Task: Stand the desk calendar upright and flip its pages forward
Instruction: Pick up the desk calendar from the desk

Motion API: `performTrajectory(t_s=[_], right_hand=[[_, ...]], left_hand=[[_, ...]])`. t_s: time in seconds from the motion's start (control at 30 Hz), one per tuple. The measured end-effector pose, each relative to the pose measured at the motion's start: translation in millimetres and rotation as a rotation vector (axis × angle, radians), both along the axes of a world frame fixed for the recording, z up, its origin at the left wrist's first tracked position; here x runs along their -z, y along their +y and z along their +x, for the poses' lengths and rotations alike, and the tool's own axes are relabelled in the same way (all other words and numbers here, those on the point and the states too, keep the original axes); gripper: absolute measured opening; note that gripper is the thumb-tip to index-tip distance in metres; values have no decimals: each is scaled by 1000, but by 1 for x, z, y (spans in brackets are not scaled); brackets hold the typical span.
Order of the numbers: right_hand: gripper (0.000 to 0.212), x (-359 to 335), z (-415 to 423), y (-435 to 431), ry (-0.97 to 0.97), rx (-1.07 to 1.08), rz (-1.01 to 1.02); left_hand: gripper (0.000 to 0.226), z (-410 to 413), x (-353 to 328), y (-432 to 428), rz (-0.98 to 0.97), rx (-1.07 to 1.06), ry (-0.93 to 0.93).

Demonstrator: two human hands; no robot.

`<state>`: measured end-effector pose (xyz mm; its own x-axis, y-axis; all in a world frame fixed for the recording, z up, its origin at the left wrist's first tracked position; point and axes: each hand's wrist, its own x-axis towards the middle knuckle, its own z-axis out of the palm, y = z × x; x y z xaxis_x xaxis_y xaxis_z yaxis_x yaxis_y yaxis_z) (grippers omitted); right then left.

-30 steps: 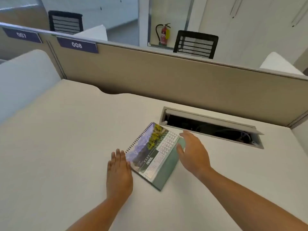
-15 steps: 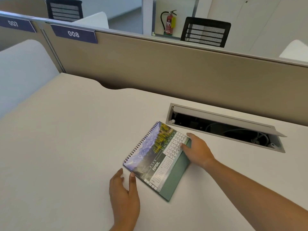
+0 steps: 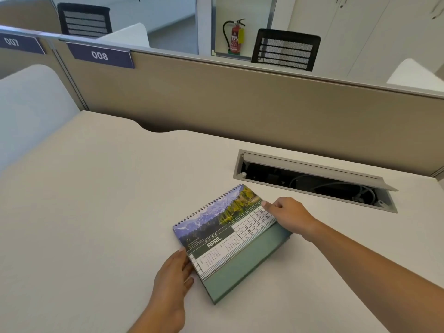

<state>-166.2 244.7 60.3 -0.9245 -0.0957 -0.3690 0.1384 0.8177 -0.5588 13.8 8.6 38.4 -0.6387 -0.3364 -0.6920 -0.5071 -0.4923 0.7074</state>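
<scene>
A spiral-bound desk calendar [image 3: 228, 234] with a green base shows an April page with a mountain photo. Its spiral edge is lifted off the white desk [image 3: 96, 212] while the green base still rests on it. My left hand [image 3: 171, 284] grips the calendar's near-left corner, fingers partly under the pages. My right hand [image 3: 289, 216] pinches the far-right edge of the pages, thumb on top.
An open cable tray [image 3: 312, 181] with wires is set into the desk just behind the calendar. A beige partition [image 3: 240, 104] labelled 008 runs along the back. A white side divider [image 3: 31, 109] stands at the left.
Both hands have closed on the calendar's side edges. The spiral edge has risen off the desk, so the calendar now tilts up instead of lying flat.
</scene>
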Motion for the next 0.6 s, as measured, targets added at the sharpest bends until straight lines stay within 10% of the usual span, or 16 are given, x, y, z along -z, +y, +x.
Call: performTrajectory(t_s=[0.6], right_hand=[[67,-78,-45,-74,-3,-68,-563]], left_hand=[[46,-57,-69,-63,-224,-2,530]])
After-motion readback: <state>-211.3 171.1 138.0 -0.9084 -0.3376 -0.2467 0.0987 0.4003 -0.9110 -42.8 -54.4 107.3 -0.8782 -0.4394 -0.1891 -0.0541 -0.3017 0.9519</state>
